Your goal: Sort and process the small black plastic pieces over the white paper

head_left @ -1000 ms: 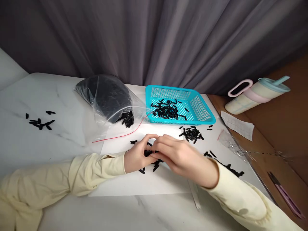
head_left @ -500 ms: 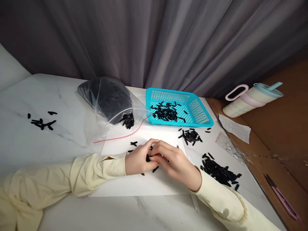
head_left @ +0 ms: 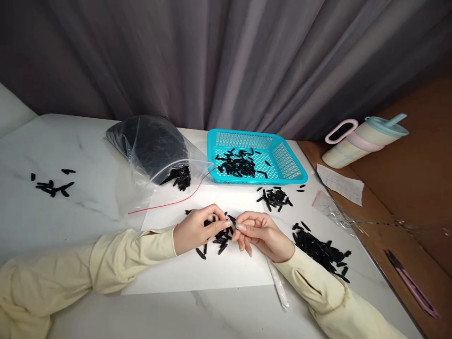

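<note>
My right hand (head_left: 265,234) pinches a small slim black piece (head_left: 232,220) between thumb and fingertips over the white sheet of paper (head_left: 169,275). Close beside it, my left hand (head_left: 200,229) has its thumb and forefinger closed near the same piece. Whether those fingers grip its end or something else is hard to make out. Under and between my hands lies a loose scatter of similar black pieces (head_left: 222,242), partly covered by the left fingers.
Behind stand a blue basket (head_left: 300,177) with black pieces and an unzipped plastic bag (head_left: 151,146) full of them. More piles (head_left: 319,249) lie right, with a few strays (head_left: 52,187) far left. A tumbler (head_left: 356,146) and pink-handled tweezers (head_left: 411,282) rest at the right.
My hands have drawn slightly apart from their clasped position, uncovering the black pieces beneath. A slim piece now shows at my right fingertips. The whole view has shifted slightly.
</note>
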A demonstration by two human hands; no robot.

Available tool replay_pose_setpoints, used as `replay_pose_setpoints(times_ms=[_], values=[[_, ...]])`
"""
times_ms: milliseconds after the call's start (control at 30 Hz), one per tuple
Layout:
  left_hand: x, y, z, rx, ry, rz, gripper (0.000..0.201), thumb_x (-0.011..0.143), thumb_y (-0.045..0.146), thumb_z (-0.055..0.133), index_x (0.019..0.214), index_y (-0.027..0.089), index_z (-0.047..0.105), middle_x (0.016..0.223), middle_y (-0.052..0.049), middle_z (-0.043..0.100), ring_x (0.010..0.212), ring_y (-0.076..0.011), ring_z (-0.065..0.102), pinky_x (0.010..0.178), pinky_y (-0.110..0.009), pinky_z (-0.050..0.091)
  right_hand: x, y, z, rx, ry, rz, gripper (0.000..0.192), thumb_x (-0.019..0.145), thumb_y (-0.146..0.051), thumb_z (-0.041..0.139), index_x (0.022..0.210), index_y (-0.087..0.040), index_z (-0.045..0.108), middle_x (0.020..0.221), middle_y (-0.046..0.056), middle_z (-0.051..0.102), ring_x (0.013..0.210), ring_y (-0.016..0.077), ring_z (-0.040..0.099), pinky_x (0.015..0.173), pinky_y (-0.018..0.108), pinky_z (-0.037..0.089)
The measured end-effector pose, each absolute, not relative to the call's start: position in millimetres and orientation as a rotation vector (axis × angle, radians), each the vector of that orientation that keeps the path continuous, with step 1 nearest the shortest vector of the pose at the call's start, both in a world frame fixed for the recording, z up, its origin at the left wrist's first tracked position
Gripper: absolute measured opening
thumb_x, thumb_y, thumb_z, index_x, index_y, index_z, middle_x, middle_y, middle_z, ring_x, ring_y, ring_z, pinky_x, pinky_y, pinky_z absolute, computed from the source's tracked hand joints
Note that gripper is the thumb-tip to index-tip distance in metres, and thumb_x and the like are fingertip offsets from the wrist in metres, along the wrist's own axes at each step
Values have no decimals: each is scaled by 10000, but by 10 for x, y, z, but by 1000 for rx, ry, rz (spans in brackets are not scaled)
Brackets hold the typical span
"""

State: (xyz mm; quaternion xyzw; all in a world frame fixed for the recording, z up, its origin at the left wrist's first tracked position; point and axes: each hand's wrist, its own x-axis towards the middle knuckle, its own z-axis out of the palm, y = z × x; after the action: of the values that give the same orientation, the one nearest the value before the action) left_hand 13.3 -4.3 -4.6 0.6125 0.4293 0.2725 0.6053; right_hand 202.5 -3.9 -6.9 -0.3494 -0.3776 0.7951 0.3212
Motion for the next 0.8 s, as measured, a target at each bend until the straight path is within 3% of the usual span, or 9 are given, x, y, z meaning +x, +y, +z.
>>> replay_pose_setpoints(times_ms=[300,800], values=[[112,-40,6,1287,897,547,344,821,494,485,762,155,477,471,107,353,347,-28,283,331,-159,226,2072,-25,-103,-854,-955,2120,157,689,-223,732,735,-103,643,622,52,700,425,104,606,372,172,468],[82,-40,22,1536,885,430,359,903,397,370,711,142,535,468,74,391,358,-40,341,377,-175,306,2079,-30,-107,-813,-1029,2154,151,707,-207,724,782,-101,647,631,47,692,435,97,580,430,211,471]])
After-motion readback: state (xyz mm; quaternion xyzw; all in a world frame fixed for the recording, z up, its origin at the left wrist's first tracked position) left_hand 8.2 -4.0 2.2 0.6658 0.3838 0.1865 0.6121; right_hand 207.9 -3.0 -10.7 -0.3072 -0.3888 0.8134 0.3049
